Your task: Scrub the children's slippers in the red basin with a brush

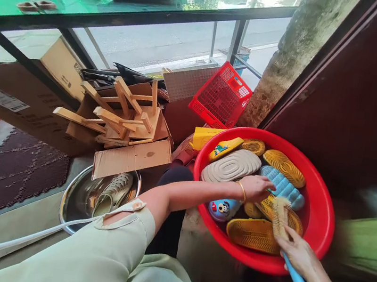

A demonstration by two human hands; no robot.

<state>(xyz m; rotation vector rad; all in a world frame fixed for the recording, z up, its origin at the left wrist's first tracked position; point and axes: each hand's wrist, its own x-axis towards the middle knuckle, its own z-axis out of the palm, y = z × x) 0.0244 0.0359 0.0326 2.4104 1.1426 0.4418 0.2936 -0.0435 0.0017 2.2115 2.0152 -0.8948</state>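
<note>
A large red basin [322, 219] holds several slippers and sandals, most lying soles up. My left hand [258, 189] reaches over its middle with the fingers stretched out, beside a light blue slipper [283, 187] and above a yellow slipper [266, 205]. Whether the fingertips touch either one is not clear. At the basin's near right rim, my right hand [302, 259] grips a scrubbing brush [296, 277] by its blue handle, bristles over the yellow soles. Also inside lie a beige slipper [232, 166], an orange-yellow slipper [254, 234] and a blue cartoon-decorated shoe [223, 209].
A metal bowl [71, 203] with a beige clog [116, 191] stands left of my knee, a white hose [15, 243] across its edge. Behind are wooden stools [121, 116] in a cardboard box [136, 156], a red crate [222, 96] and a glass-topped table [209, 8].
</note>
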